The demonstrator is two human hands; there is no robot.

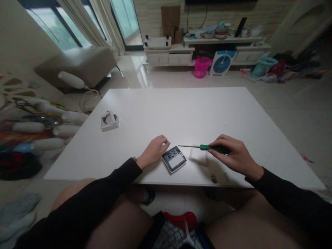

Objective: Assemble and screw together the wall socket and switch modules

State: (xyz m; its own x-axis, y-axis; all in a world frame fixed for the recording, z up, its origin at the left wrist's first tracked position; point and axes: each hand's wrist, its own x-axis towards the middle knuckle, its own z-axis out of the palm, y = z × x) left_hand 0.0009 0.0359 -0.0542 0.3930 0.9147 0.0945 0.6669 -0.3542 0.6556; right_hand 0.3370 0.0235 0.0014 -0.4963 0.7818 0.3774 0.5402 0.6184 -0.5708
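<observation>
A green-handled screwdriver (204, 147) is gripped in my right hand (234, 154), its thin metal shaft pointing left, with the tip above the far right corner of an opened electronic device (175, 163). This small square device lies on the white table with dark inner parts and a pale rectangle showing. Beside its far left edge is my left hand (154, 150), fingers curled together; whether they hold anything small is hidden. A clear, shallow plastic tray or lid (198, 157) sits under the screwdriver. Near the front edge lies a small dark and yellowish piece (213, 178).
A small white box (110, 121) with pieces in it stands at the table's left. Beyond the table (176, 110) are a pink basket (201, 67), a blue fan (222, 63) and a white cabinet (168, 58). Blurred clutter covers the floor at left.
</observation>
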